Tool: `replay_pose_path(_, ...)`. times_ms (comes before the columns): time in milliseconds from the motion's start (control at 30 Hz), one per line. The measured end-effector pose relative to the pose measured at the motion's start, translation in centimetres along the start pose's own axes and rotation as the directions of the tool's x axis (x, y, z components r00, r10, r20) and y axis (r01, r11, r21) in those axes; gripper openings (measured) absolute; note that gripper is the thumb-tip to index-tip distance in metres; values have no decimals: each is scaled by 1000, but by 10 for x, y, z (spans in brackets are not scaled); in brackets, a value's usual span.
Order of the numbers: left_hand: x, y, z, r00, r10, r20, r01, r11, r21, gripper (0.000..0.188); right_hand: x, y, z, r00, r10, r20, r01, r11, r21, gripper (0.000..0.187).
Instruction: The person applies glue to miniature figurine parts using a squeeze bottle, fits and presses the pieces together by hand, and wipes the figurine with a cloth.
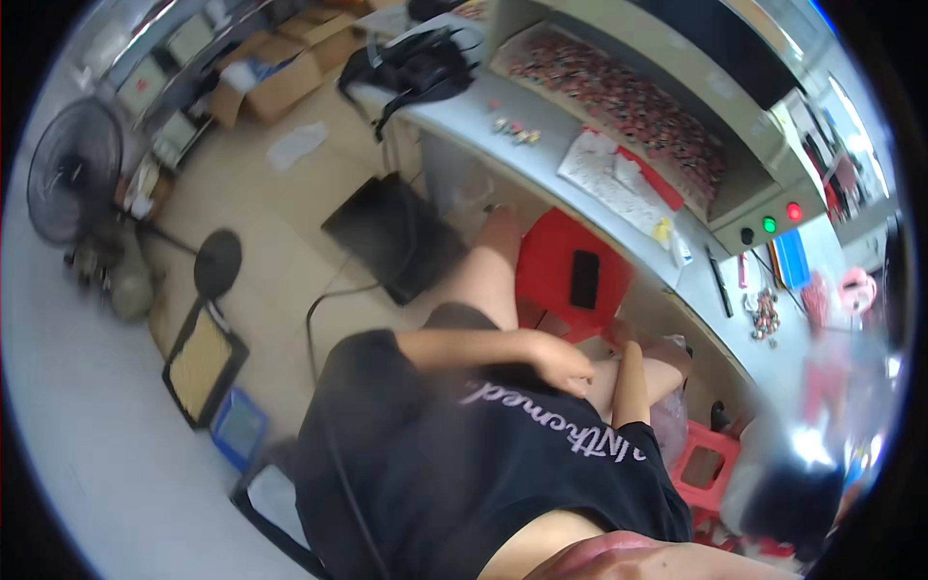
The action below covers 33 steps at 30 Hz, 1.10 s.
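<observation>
My left hand [565, 367] rests low over my lap, its fingers loosely curled together with nothing visible in them. My right hand [623, 334] is at the near edge of a red stool [549, 253], by my right knee; its fingers are small and blurred, so I cannot make out their shape. A black phone [584, 278] lies flat on the stool's seat, apart from both hands.
A grey workbench [527, 159] runs along the right, carrying a black backpack [416, 70], white-and-red packets [619, 184], a blue tray [792, 259] and small loose pieces [764, 315]. A fan [73, 172] stands left. A black case [391, 237] sits on the floor.
</observation>
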<state>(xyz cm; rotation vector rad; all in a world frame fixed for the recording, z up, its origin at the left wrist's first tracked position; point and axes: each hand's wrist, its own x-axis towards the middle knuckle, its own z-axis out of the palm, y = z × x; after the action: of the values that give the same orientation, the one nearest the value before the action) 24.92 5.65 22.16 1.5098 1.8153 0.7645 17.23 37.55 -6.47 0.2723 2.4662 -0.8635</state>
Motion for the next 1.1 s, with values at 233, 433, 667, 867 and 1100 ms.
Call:
replay_pose_path(233,-117,110,-72,894,415,-170,-419,908,14,34,-15,-17,-14,983,-174,51,177,863,-474,23)
replay_pose_path(433,-240,171,-67,560,824,84,-828,557,57,16,-27,-67,-12,957,-279,83,283,826,-488,29)
replay_pose_path(667,-283,225,-63,550,767,331,-801,372,469,18,-68,-100,-8,951,-263,-163,215,941,-262,28)
replay_pose_path(867,-262,254,-120,475,624,621,-879,367,304,7,-90,-145,-3,849,-423,-317,392,906,-161,25)
replay_pose_path(1100,-155,190,-233,381,824,420,-868,475,-144,17,-145,-170,8,774,-374,-510,501,855,133,18)
